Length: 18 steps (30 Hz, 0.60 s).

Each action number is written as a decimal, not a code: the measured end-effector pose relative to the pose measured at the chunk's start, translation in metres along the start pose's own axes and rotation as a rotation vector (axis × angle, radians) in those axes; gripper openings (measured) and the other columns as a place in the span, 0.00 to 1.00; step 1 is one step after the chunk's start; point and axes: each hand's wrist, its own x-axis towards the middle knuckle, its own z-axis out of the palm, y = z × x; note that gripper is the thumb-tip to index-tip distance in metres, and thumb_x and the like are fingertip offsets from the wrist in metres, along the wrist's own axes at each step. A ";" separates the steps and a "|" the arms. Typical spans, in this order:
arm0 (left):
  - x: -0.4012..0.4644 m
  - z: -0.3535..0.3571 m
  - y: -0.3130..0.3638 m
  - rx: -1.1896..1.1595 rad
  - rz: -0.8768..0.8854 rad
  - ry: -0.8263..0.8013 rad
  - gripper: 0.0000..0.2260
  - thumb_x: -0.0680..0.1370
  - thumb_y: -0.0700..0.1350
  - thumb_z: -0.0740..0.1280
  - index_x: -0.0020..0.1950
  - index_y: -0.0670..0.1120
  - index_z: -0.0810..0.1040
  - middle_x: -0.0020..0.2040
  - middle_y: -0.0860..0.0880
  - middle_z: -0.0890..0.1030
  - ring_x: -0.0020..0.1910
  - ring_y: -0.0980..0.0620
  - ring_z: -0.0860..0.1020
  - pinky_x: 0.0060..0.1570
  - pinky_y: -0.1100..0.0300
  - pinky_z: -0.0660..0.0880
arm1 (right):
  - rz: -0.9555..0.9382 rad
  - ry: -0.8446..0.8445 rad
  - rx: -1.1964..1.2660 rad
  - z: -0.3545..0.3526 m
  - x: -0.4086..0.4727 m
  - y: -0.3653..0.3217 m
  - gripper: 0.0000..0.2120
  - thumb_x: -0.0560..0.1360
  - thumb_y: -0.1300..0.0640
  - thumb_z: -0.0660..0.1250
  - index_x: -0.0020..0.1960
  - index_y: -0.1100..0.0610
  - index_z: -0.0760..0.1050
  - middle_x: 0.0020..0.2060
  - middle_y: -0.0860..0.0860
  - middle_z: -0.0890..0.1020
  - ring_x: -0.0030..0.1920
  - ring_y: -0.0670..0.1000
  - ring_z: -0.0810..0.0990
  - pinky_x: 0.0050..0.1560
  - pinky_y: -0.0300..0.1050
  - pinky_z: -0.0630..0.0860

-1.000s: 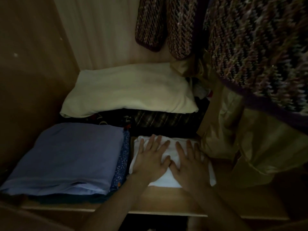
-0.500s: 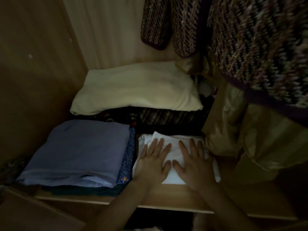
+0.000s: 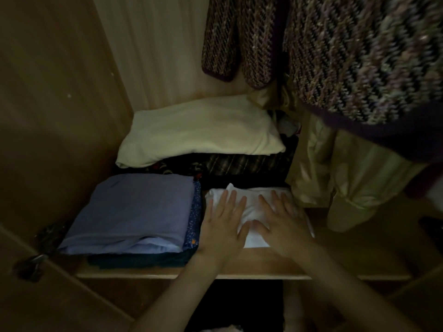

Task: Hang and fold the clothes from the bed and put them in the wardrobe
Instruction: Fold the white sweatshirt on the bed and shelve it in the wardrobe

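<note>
— What are the hands doing?

— Both lie flat, palms down, on a folded white cloth (image 3: 254,207) on the wardrobe shelf (image 3: 263,267). The left hand (image 3: 223,226) covers the cloth's left part and the right hand (image 3: 284,227) its right part. The fingers are straight and spread, pressing on top, not curled round anything.

— Where does that cloth sit?

— At the front of the shelf, near its edge. Just beside it on the left is a stack topped by a folded blue cloth (image 3: 134,212), with a darker dotted piece (image 3: 195,219) showing along the stack's side. Behind stands another pile: dark patterned fabrics (image 3: 239,164) with a cream cloth (image 3: 199,133) on top.

— Anything hanging?

— Yes: a knitted garment (image 3: 359,56) in mixed purple and pale yarn fills the upper right, its two lower ends dangling near the back wall. Under it hangs a shiny beige garment (image 3: 340,168), reaching down just right of the white cloth (the light is dim, so I can't tell if they touch). The wardrobe door (image 3: 48,271) stands open at the left.
</note>
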 end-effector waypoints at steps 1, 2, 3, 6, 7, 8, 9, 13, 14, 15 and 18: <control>-0.003 -0.005 -0.001 0.013 0.004 0.021 0.27 0.81 0.59 0.49 0.76 0.48 0.66 0.77 0.44 0.63 0.77 0.45 0.58 0.70 0.41 0.54 | -0.005 0.013 0.003 -0.002 -0.007 -0.004 0.36 0.76 0.31 0.41 0.79 0.44 0.40 0.79 0.49 0.40 0.78 0.53 0.39 0.75 0.58 0.44; -0.005 -0.011 -0.003 0.022 0.003 0.029 0.27 0.81 0.59 0.50 0.76 0.48 0.66 0.77 0.44 0.63 0.77 0.45 0.58 0.70 0.42 0.54 | -0.016 0.029 0.003 -0.004 -0.013 -0.009 0.37 0.74 0.30 0.39 0.79 0.44 0.41 0.79 0.49 0.41 0.78 0.52 0.40 0.75 0.57 0.45; -0.006 -0.017 -0.005 0.026 -0.002 0.035 0.27 0.80 0.59 0.50 0.76 0.49 0.66 0.77 0.45 0.63 0.76 0.45 0.59 0.71 0.43 0.53 | -0.027 0.041 0.009 -0.005 -0.020 -0.013 0.36 0.74 0.31 0.39 0.79 0.43 0.42 0.79 0.48 0.42 0.78 0.52 0.42 0.75 0.57 0.45; -0.013 -0.037 -0.005 0.021 -0.021 0.061 0.28 0.80 0.60 0.49 0.77 0.49 0.63 0.77 0.45 0.64 0.76 0.44 0.62 0.71 0.45 0.50 | -0.012 0.059 0.061 -0.013 -0.044 -0.024 0.31 0.80 0.37 0.49 0.79 0.43 0.44 0.79 0.47 0.44 0.78 0.50 0.43 0.75 0.56 0.45; -0.017 -0.046 -0.005 0.004 -0.021 0.057 0.29 0.79 0.61 0.47 0.78 0.50 0.60 0.78 0.46 0.61 0.77 0.45 0.60 0.72 0.46 0.48 | 0.005 0.074 0.059 -0.016 -0.052 -0.027 0.31 0.80 0.37 0.49 0.79 0.43 0.44 0.79 0.47 0.44 0.78 0.50 0.43 0.75 0.56 0.46; -0.020 -0.055 -0.005 -0.011 -0.019 0.051 0.31 0.79 0.62 0.44 0.79 0.51 0.57 0.79 0.47 0.57 0.78 0.46 0.55 0.73 0.47 0.44 | 0.023 0.093 0.046 -0.018 -0.060 -0.030 0.31 0.79 0.35 0.47 0.79 0.43 0.45 0.79 0.47 0.46 0.78 0.50 0.45 0.75 0.56 0.47; -0.025 -0.063 -0.004 -0.025 -0.012 0.043 0.32 0.78 0.63 0.40 0.80 0.53 0.52 0.80 0.48 0.52 0.79 0.48 0.50 0.74 0.48 0.40 | 0.040 0.119 0.034 -0.021 -0.068 -0.034 0.33 0.77 0.34 0.44 0.79 0.43 0.46 0.79 0.48 0.47 0.78 0.51 0.46 0.75 0.56 0.49; -0.049 -0.088 -0.001 -0.099 0.041 0.021 0.34 0.75 0.64 0.37 0.80 0.54 0.47 0.80 0.50 0.44 0.79 0.51 0.42 0.74 0.49 0.35 | 0.080 0.161 0.028 -0.027 -0.103 -0.045 0.33 0.77 0.34 0.44 0.79 0.45 0.47 0.79 0.50 0.50 0.78 0.52 0.48 0.74 0.57 0.53; -0.056 -0.091 0.000 -0.113 0.061 0.025 0.34 0.76 0.64 0.38 0.80 0.53 0.49 0.80 0.50 0.45 0.79 0.51 0.42 0.74 0.49 0.36 | 0.080 0.183 0.031 -0.028 -0.113 -0.049 0.35 0.75 0.33 0.42 0.79 0.45 0.49 0.79 0.50 0.52 0.78 0.53 0.50 0.74 0.58 0.55; -0.062 -0.093 0.002 -0.124 0.085 0.038 0.33 0.77 0.63 0.40 0.80 0.53 0.52 0.80 0.49 0.47 0.79 0.50 0.44 0.74 0.48 0.37 | 0.085 0.197 0.028 -0.029 -0.125 -0.055 0.38 0.72 0.33 0.39 0.79 0.46 0.50 0.79 0.51 0.53 0.78 0.54 0.52 0.74 0.59 0.57; -0.080 -0.101 0.010 -0.151 0.158 0.068 0.31 0.78 0.62 0.44 0.79 0.51 0.56 0.80 0.48 0.51 0.79 0.48 0.48 0.76 0.44 0.43 | 0.125 0.213 0.017 -0.031 -0.158 -0.067 0.34 0.76 0.35 0.46 0.79 0.48 0.51 0.78 0.53 0.54 0.77 0.56 0.53 0.73 0.58 0.57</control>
